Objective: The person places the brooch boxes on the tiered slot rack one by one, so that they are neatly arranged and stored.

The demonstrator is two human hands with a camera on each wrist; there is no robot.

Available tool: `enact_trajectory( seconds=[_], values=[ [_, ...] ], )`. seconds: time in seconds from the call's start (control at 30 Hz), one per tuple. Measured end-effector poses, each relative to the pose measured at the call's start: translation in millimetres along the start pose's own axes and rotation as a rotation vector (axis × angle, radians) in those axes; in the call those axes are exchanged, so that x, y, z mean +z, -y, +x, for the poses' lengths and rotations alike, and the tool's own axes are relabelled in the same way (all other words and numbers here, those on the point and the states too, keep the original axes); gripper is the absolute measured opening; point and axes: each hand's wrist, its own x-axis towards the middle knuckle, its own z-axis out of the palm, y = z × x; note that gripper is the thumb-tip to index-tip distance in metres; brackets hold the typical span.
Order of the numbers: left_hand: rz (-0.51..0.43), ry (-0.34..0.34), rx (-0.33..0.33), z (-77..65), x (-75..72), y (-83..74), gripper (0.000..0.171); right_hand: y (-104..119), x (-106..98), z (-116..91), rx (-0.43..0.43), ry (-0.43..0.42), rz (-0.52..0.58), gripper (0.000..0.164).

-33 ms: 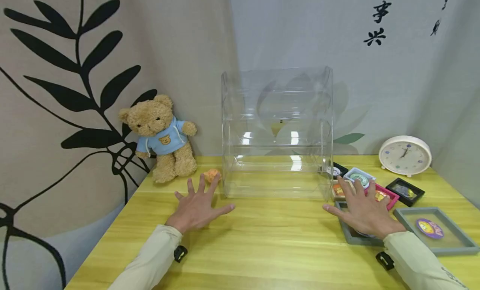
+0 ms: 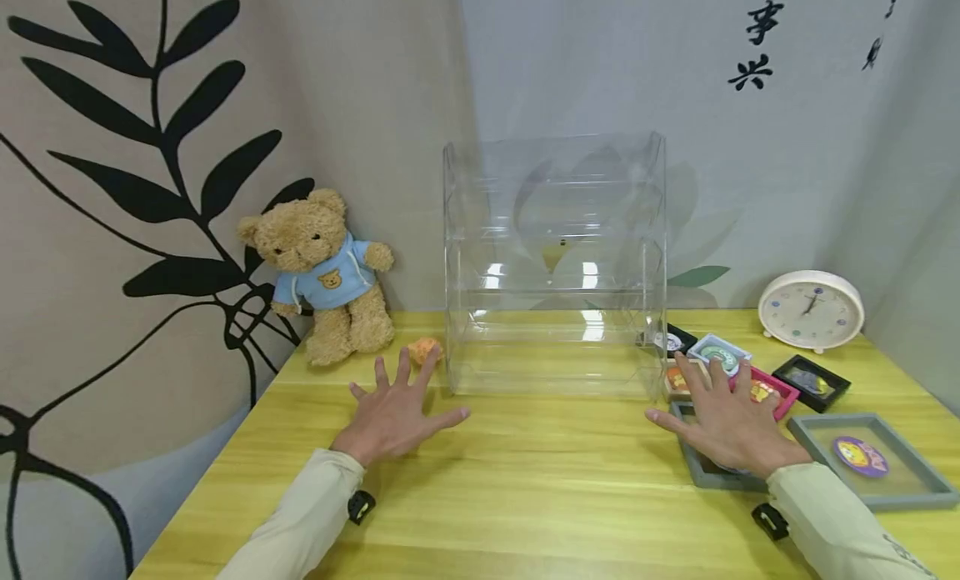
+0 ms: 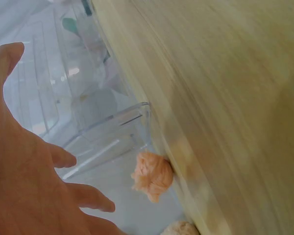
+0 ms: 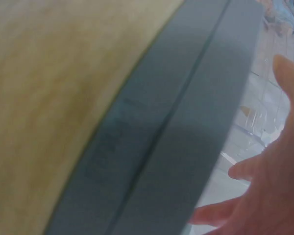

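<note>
My left hand (image 2: 393, 417) hovers with spread fingers over the left part of the table, holding nothing. Just past its fingertips lies a crumpled orange ball (image 2: 425, 351), also in the left wrist view (image 3: 153, 176). My right hand (image 2: 731, 422), fingers spread too, is above a grey frame (image 2: 697, 472) and partly hides it. Around its fingers lie a pink frame (image 2: 786, 395), a light blue frame (image 2: 720, 352) and a cream frame (image 2: 672, 380). Between the hands, farther back, stands a clear tiered acrylic display rack (image 2: 555, 263); its shelves look bare.
A teddy bear (image 2: 322, 272) in a blue hoodie leans at the back left. At the back right stands a white clock (image 2: 810, 311). Black frames (image 2: 812, 383) and a larger grey frame (image 2: 873, 505) with a purple oval badge (image 2: 860, 457) lie on the right of the wooden table (image 2: 525, 497).
</note>
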Motion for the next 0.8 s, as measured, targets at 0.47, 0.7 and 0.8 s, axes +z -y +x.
enact_trajectory(
  seconds=[0.47, 0.7, 0.8],
  values=[
    [-0.007, 0.012, -0.005, -1.0, 2.7, 2.3, 0.106, 1, -1, -4, -0.011, -0.014, -0.001, 0.103],
    [-0.229, -0.032, 0.078, 12.0, -4.0, 6.5, 0.103, -10, -11, -5, -0.046, -0.020, 0.021, 0.094],
    [-0.375, -0.069, 0.152, 25.4, -7.6, 6.3, 0.097, -22, -16, -5, -0.097, -0.021, 0.049, 0.086]
  ],
)
